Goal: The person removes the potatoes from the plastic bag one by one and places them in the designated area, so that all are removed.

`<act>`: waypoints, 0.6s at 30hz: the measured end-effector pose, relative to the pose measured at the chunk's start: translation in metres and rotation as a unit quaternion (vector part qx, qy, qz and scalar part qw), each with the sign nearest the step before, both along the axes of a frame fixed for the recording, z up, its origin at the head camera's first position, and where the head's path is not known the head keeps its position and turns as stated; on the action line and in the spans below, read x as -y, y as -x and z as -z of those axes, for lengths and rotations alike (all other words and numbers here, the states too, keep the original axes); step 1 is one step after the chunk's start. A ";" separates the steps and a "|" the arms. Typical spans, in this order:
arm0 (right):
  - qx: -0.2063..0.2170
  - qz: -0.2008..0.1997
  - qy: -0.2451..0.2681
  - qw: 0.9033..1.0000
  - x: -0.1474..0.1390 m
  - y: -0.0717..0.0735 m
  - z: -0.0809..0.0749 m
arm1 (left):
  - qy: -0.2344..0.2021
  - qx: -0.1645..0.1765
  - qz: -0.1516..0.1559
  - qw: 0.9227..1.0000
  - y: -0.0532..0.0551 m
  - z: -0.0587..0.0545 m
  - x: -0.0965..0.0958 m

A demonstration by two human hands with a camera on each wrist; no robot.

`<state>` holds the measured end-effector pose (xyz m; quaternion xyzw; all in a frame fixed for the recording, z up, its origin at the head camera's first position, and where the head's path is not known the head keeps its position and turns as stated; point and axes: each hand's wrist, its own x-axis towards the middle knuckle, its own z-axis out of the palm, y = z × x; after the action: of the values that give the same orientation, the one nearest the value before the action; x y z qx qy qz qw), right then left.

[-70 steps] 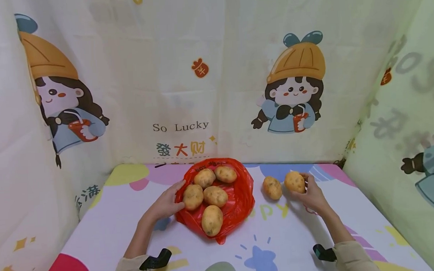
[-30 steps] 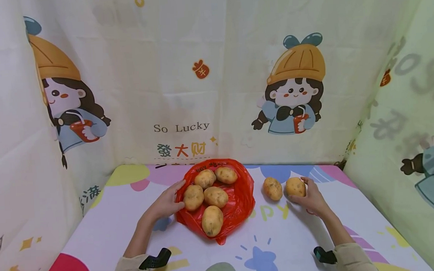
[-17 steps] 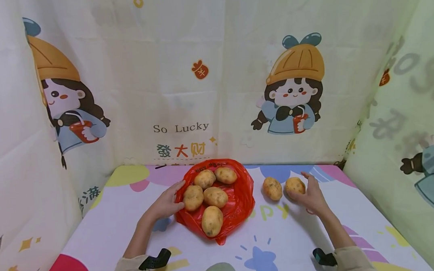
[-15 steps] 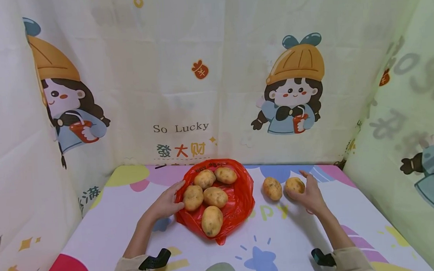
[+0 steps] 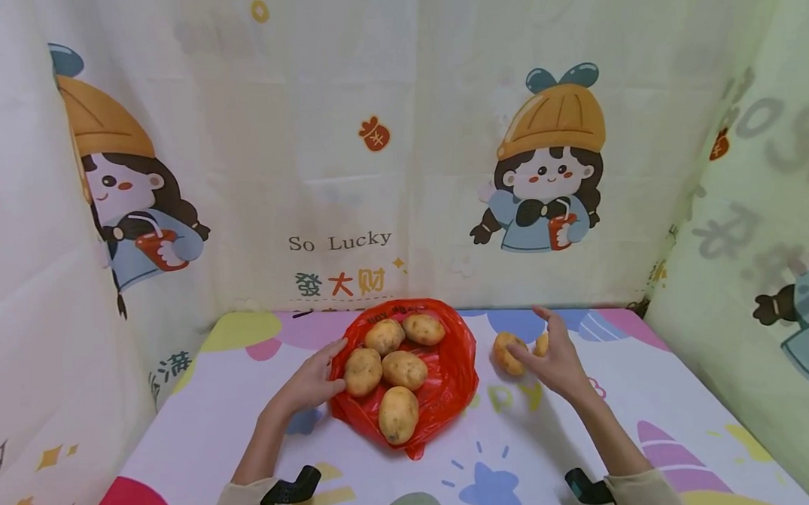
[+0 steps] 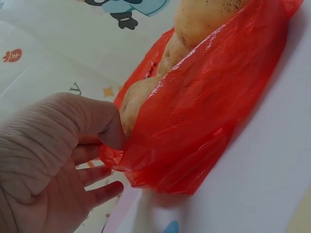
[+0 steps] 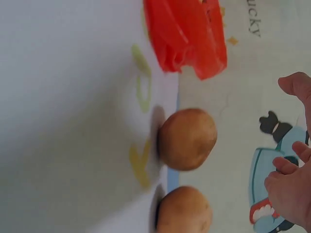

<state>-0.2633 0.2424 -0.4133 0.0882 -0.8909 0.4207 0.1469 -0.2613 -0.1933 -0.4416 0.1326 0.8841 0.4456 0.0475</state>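
Note:
A red plastic bag (image 5: 453, 375) lies open with its rim turned outward, and several potatoes (image 5: 398, 415) sit inside it. My left hand (image 5: 311, 381) pinches the bag's left rim between thumb and fingers; the left wrist view shows the thumb over the red plastic (image 6: 194, 116), beside a potato. To the right of the bag, two loose potatoes rest on the table: a nearer one to the bag (image 7: 188, 139) and a farther one (image 7: 184, 211). Above them hovers my right hand (image 5: 554, 360), thumb and fingers spread, holding nothing. From the head it partly covers both loose potatoes.
The table carries a colourful printed cover (image 5: 428, 477). Printed cloth curtains (image 5: 436, 206) hang behind it and along both sides. Each wrist wears a black camera mount, such as the left one (image 5: 291, 486).
My right hand has set the farther loose potato down beside the other, let go, and moved left over the pair with fingers spreading. My left hand has stayed at the bag's rim.

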 end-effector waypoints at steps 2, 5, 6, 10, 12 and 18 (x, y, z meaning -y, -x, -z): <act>-0.004 -0.010 0.005 1.000 0.007 -0.002 -0.003 | -0.002 -0.006 0.003 1.000 0.001 0.000 0.000; -0.009 -0.023 0.018 1.000 0.017 -0.004 -0.004 | 0.000 -0.016 0.008 1.000 0.002 0.002 0.000; -0.009 -0.025 0.020 0.999 0.020 -0.005 -0.005 | 0.001 -0.019 0.010 1.000 0.002 0.002 0.000; 0.007 -0.032 0.028 0.999 0.033 -0.006 -0.005 | 0.002 -0.023 0.012 1.000 0.002 0.003 0.000; 0.008 -0.042 0.034 0.999 0.040 -0.007 -0.005 | 0.002 -0.020 0.010 1.000 0.001 0.002 0.000; 0.008 -0.063 0.057 0.996 0.060 -0.009 -0.004 | 0.004 -0.017 0.005 1.000 0.000 0.003 0.000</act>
<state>-0.2542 0.1822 -0.4094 0.1320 -0.8594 0.4797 0.1175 -0.2613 -0.1931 -0.4443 0.1442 0.8860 0.4393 0.0352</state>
